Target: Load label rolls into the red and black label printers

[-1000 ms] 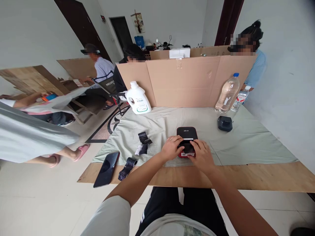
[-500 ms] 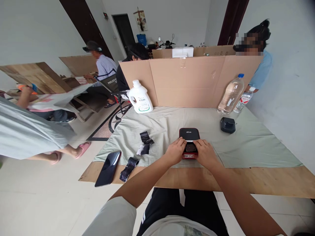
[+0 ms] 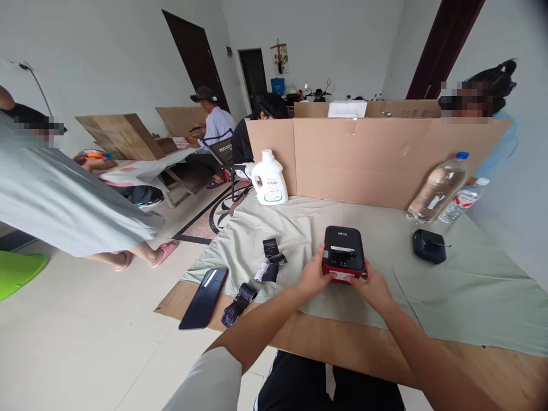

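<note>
A small black-and-red label printer (image 3: 343,247) stands on the cloth in front of me, a white strip showing at the slot on its top. My left hand (image 3: 315,275) grips its left side, fingers bent round the lower edge. On the opposite side my right hand (image 3: 371,285) holds the lower right corner, with some fingers hidden behind it. Left of the printer lie black strip pieces (image 3: 274,251), a black-and-white piece (image 3: 267,272) and a curled black roll of strip (image 3: 240,302).
A dark phone (image 3: 204,299) lies at the front left edge. A white jug (image 3: 270,180) and clear bottles (image 3: 440,188) stand before a cardboard screen (image 3: 355,160). At right sits a small black case (image 3: 429,246). Other people are nearby.
My hands have slid from the printer's top down to its lower sides. Its black lid, earlier showing a dark opening in front, now lies over the top. The camera view has swung left.
</note>
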A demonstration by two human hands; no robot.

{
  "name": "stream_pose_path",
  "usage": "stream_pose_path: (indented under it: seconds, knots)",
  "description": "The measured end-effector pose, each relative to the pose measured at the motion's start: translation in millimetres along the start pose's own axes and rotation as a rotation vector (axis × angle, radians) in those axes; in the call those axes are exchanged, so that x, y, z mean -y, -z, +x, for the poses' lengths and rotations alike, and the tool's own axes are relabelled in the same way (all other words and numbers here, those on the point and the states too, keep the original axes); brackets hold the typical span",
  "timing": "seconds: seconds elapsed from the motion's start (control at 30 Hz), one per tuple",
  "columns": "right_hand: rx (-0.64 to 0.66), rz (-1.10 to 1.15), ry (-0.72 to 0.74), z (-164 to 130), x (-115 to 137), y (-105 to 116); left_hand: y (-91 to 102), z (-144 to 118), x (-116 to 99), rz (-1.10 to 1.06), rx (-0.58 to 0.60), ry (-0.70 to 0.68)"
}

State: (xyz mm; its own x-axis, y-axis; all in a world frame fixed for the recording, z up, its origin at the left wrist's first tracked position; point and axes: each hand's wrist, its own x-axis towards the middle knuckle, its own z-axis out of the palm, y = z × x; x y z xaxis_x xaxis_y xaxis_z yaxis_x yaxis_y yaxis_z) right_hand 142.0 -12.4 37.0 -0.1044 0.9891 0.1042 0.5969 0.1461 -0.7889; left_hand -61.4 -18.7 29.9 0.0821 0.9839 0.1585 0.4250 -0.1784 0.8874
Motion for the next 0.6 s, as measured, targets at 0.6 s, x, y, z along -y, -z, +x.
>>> stream_pose_path:
  seconds: [0.6]
  knots:
    - [0.269,-0.081,0.156,178,96,-175,187.4,119,137,-0.168,-0.141,0.065]
